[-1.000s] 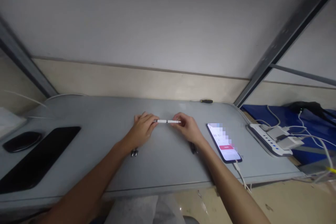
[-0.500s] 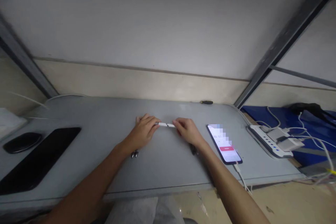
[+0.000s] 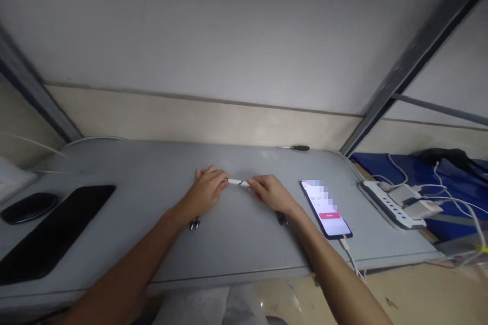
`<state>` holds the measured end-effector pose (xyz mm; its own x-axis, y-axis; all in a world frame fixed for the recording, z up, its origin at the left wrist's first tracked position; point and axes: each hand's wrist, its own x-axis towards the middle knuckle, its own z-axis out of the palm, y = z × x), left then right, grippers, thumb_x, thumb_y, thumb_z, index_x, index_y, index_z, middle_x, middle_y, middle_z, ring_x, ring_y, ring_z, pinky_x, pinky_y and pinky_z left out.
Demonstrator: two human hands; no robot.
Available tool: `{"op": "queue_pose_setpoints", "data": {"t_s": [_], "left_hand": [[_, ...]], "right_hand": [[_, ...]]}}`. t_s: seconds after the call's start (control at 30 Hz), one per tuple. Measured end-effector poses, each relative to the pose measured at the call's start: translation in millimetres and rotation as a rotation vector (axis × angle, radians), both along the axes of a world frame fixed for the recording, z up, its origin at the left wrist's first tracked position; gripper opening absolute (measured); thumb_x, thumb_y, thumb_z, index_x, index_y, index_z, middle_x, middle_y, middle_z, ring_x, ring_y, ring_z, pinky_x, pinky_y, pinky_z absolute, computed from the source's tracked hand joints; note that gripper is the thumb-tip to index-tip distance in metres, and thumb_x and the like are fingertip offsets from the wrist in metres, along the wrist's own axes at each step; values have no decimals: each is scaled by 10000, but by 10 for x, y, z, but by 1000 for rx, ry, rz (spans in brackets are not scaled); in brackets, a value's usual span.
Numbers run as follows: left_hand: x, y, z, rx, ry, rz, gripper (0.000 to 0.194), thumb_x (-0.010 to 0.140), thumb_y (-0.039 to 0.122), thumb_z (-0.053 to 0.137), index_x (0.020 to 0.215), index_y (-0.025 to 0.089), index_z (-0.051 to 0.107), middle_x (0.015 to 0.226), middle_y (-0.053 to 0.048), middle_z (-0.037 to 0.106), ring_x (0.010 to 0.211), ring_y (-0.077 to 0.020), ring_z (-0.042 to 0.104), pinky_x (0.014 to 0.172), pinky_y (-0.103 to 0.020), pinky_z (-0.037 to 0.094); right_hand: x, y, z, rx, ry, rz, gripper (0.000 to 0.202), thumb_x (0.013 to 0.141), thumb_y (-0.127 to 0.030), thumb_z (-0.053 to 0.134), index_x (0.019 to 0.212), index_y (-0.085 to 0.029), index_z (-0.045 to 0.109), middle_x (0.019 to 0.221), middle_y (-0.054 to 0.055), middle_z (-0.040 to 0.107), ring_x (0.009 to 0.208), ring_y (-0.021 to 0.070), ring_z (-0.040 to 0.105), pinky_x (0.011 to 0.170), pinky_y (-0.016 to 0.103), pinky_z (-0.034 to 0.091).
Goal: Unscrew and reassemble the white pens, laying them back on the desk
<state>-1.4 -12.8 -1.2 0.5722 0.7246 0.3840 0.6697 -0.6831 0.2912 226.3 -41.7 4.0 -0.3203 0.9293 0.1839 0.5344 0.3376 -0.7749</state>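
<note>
A slim white pen [image 3: 237, 182] with dark markings lies level between my two hands, low over the grey table. My left hand [image 3: 208, 186] has its fingers closed around the pen's left end and hides that end. At the other end, the thumb and fingers of my right hand [image 3: 268, 191] pinch the tip. Small shiny metal pieces [image 3: 194, 224] rest on the table beside my left wrist. Partly covered by my right wrist is a small dark object [image 3: 281, 218], whose kind I cannot make out.
To the right lies a lit phone [image 3: 326, 209] with a charging cable, then a power strip [image 3: 392, 204] with plugged-in chargers. A screwdriver [image 3: 300, 148] lies along the back edge. On the left are a black slab [image 3: 57, 236] and a dark mouse-shaped object [image 3: 29, 208].
Both hands stay on the pen. The right fingers have shifted slightly left along it, and its markings look turned. The left hand has moved a little left.
</note>
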Motion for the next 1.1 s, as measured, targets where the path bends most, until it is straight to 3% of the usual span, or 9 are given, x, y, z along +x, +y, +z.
{"op": "queue_pose_setpoints", "data": {"t_s": [0.17, 0.23, 0.33, 0.43, 0.57, 0.67, 0.83, 1.0, 1.1], "left_hand": [[11, 5, -9, 8, 8, 2, 268, 998, 290, 339, 873, 201, 559, 806, -24, 633, 833, -204, 516, 788, -369, 279], [5, 13, -15, -9, 17, 21, 297, 1003, 303, 318, 868, 197, 560, 780, -25, 603, 811, -201, 517, 788, -365, 290], [-13, 27, -26, -34, 34, 54, 328, 1003, 308, 293, 843, 189, 554, 771, -26, 572, 784, -196, 517, 792, -363, 304], [-23, 39, -40, -45, 47, 47, 313, 992, 282, 302, 824, 186, 547, 768, -24, 567, 768, -191, 521, 792, -358, 314], [-13, 46, -52, -29, 90, 60, 281, 950, 194, 325, 789, 183, 555, 746, -31, 561, 765, -199, 527, 785, -362, 314], [1, 40, -44, 6, 106, 68, 293, 946, 184, 327, 756, 182, 550, 720, -33, 568, 748, -200, 518, 760, -359, 306], [21, 4, -6, 53, 19, 24, 280, 984, 243, 348, 827, 190, 573, 777, -16, 638, 789, -188, 522, 765, -346, 295], [42, -50, 25, 19, -21, -33, 208, 949, 389, 498, 932, 219, 616, 865, 6, 653, 889, -177, 554, 818, -340, 296], [40, -60, 29, 19, -10, -26, 195, 909, 403, 558, 939, 223, 626, 841, 12, 638, 891, -178, 558, 831, -343, 292]], "right_hand": [[-15, -11, 10, -78, 141, -1, 444, 957, -493, 409, 761, -169, 642, 524, -38, 473, 487, 106, 428, 508, 230, 338], [-22, -10, 5, 13, 186, -18, 334, 902, -482, 535, 952, -179, 668, 606, -31, 534, 539, 115, 473, 528, 226, 362], [-32, -5, -5, 191, 172, -27, 353, 841, -408, 655, 1131, -207, 644, 774, 0, 639, 627, 125, 532, 599, 227, 403], [-31, -4, -12, 255, 84, -17, 229, 912, -367, 570, 1018, -203, 690, 858, 33, 691, 685, 133, 567, 655, 235, 404], [-18, -21, -6, 202, -97, -51, 285, 948, -394, 501, 897, -189, 692, 662, 7, 625, 584, 127, 490, 593, 243, 335], [-15, -37, 15, 159, -111, -42, 333, 948, -404, 483, 790, -181, 673, 563, -24, 517, 535, 111, 404, 557, 244, 290], [-36, -30, 67, -80, 261, -58, 314, 854, -452, 594, 765, -161, 668, 523, -39, 483, 502, 103, 420, 506, 231, 320], [-48, 8, 87, -168, 733, -112, 296, 769, -447, 683, 877, -173, 661, 802, 26, 631, 732, 154, 600, 622, 260, 490], [-38, 22, 80, -234, 876, -164, 322, 789, -492, 647, 876, -184, 614, 862, 41, 636, 748, 169, 612, 564, 267, 516]]}}
